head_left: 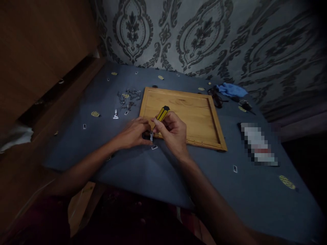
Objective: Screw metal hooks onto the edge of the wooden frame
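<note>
A yellow-and-black screwdriver [162,113] is gripped in my right hand [175,131], its handle end pointing up and away and its tip down at the near left edge of a wooden panel [190,112]. At that edge sits a small shiny metal hinge [151,136]. My left hand [135,133] has its thumb and fingers closed around the hinge, just left of the screwdriver's tip. The panel lies flat, with a raised frame and several small holes along its near edge. Where the tip meets the hinge is mostly hidden by my fingers.
Several loose metal hinges [130,98] lie left of the panel, with one silvery hinge [115,114] nearer. Sunglasses [216,98], a blue cloth [232,90] and a blurred-out object [259,144] are on the right. A patterned cloth [209,180] covers the table; wooden furniture [46,44] stands left.
</note>
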`<state>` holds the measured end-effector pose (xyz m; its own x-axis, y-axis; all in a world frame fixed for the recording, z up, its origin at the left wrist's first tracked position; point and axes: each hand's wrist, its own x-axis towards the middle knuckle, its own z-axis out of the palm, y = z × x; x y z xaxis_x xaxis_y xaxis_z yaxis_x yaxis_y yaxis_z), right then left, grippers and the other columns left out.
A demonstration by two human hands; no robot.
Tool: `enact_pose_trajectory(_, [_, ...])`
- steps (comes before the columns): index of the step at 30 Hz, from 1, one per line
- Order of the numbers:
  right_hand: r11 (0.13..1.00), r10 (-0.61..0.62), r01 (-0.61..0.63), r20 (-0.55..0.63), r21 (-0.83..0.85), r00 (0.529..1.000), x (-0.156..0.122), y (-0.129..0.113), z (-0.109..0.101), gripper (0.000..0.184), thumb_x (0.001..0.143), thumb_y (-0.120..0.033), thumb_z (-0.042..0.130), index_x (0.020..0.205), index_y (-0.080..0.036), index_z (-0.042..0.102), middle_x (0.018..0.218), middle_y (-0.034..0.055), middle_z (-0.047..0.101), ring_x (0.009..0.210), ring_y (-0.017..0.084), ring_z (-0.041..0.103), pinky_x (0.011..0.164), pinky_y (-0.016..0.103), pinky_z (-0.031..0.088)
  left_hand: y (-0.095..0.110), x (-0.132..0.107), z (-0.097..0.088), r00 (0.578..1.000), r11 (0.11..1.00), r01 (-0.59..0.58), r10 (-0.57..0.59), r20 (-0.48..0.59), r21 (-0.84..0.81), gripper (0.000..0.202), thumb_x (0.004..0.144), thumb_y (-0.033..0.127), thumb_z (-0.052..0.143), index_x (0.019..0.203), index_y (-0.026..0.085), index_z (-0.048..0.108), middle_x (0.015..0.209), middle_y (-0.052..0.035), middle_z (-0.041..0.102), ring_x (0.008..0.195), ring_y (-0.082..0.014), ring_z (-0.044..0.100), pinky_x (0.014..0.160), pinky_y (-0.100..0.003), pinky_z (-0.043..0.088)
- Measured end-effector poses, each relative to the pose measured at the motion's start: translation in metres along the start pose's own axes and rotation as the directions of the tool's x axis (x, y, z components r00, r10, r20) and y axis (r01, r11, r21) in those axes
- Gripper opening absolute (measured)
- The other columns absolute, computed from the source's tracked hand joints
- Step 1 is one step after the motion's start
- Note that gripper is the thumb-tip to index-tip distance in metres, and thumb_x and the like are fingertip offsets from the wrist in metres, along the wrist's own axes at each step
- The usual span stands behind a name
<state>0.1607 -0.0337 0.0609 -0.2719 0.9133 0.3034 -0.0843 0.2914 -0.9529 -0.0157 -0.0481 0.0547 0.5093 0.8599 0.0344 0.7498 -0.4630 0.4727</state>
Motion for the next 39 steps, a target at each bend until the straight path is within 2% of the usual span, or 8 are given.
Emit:
enact_pose_trajectory(6, [0.999, -0.012, 0.012, 0.000, 0.044, 1.000, 0.000, 0.001, 0.002, 0.038, 0.083, -0.050, 0.084, 0.084, -0.023, 0.057, 0.074, -0.0058, 0.062, 0.055, 0.009, 0.061, 0.054, 0.024, 0.052, 0.002, 0.000, -0.002, 1.000, 1.000, -0.027, 0.027, -0.012, 0.008, 0.028, 0.087, 0.042, 0.080, 0.102, 0.019, 0.070, 0.123, -0.0104, 0.070, 0.119, -0.0323, 0.062, 0.103, -0.047, 0.048])
enact_pose_trajectory(10, [0.999, -0.022, 0.021, 0.019, 0.040, 1.000, 0.001, 0.001, 0.003, 0.036, 0.086, -0.048, 0.082, 0.084, -0.024, 0.054, 0.075, -0.0059, 0.060, 0.056, 0.009, 0.059, 0.056, 0.026, 0.051, 0.002, 0.001, -0.003, 1.000, 1.000, 0.006, -0.006, 0.011, 0.025, 0.030, 0.086, 0.043, 0.080, 0.102, 0.019, 0.070, 0.120, -0.0111, 0.070, 0.115, -0.0329, 0.062, 0.100, -0.048, 0.050])
enact_pose_trajectory(18, [0.998, -0.066, 0.066, 0.029, -0.004, 0.997, -0.002, 0.000, -0.006, 0.034, 0.098, -0.057, 0.066, 0.102, -0.023, 0.067, 0.081, -0.0029, 0.062, 0.062, 0.011, 0.063, 0.063, 0.028, 0.055, 0.007, 0.001, -0.006, 0.998, 0.998, 0.044, -0.046, 0.040, 0.038, 0.031, 0.087, 0.042, 0.081, 0.100, 0.017, 0.070, 0.111, -0.0104, 0.070, 0.112, -0.0327, 0.061, 0.097, -0.047, 0.049])
enact_pose_trajectory(25, [0.998, -0.057, 0.057, 0.002, -0.014, 0.998, -0.001, 0.001, -0.010, 0.038, 0.096, -0.059, 0.068, 0.104, -0.023, 0.073, 0.081, -0.0014, 0.066, 0.062, 0.012, 0.065, 0.063, 0.028, 0.057, 0.005, 0.001, -0.004, 0.999, 0.998, 0.041, -0.043, 0.025, 0.045, 0.037, 0.085, 0.048, 0.084, 0.101, 0.018, 0.069, 0.111, -0.0098, 0.069, 0.113, -0.0328, 0.060, 0.097, -0.046, 0.049])
enact_pose_trajectory(28, [0.996, -0.065, 0.063, -0.030, -0.070, 0.997, -0.001, 0.002, -0.011, 0.039, 0.091, -0.061, 0.074, 0.096, -0.022, 0.072, 0.080, -0.0003, 0.067, 0.064, 0.014, 0.064, 0.064, 0.031, 0.058, 0.004, 0.001, -0.002, 0.999, 0.998, 0.034, -0.035, 0.021, 0.044, 0.036, 0.085, 0.046, 0.084, 0.105, 0.019, 0.070, 0.114, -0.0101, 0.070, 0.115, -0.0333, 0.060, 0.099, -0.047, 0.049])
enact_pose_trajectory(32, [0.990, -0.086, 0.078, -0.063, -0.116, 0.994, -0.002, 0.004, -0.010, 0.033, 0.085, -0.052, 0.082, 0.081, -0.022, 0.068, 0.072, -0.0014, 0.063, 0.068, 0.016, 0.063, 0.065, 0.031, 0.057, 0.003, 0.000, 0.001, 1.000, 0.999, 0.022, -0.022, 0.002, 0.025, 0.033, 0.088, 0.043, 0.081, 0.108, 0.020, 0.070, 0.117, -0.0101, 0.069, 0.119, -0.0325, 0.059, 0.102, -0.046, 0.048])
enact_pose_trajectory(35, [0.989, -0.101, 0.091, -0.085, -0.116, 0.991, -0.002, 0.003, -0.005, 0.032, 0.086, -0.048, 0.082, 0.079, -0.022, 0.064, 0.068, -0.0038, 0.061, 0.063, 0.014, 0.061, 0.060, 0.028, 0.054, 0.003, 0.000, 0.001, 1.000, 1.000, 0.019, -0.019, 0.008, 0.016, 0.033, 0.088, 0.044, 0.080, 0.108, 0.019, 0.070, 0.115, -0.0099, 0.069, 0.116, -0.0312, 0.059, 0.100, -0.044, 0.047])
enact_pose_trajectory(39, [0.981, -0.180, 0.153, -0.274, -0.118, 0.945, -0.003, -0.006, -0.006, 0.024, 0.090, -0.042, 0.077, 0.084, -0.024, 0.063, 0.073, -0.0043, 0.067, 0.064, 0.013, 0.067, 0.061, 0.027, 0.056, 0.004, 0.001, -0.003, 0.998, 0.998, 0.049, -0.050, 0.034, 0.045, 0.039, 0.085, 0.048, 0.083, 0.103, 0.016, 0.071, 0.108, -0.0099, 0.068, 0.110, -0.0307, 0.059, 0.094, -0.042, 0.047])
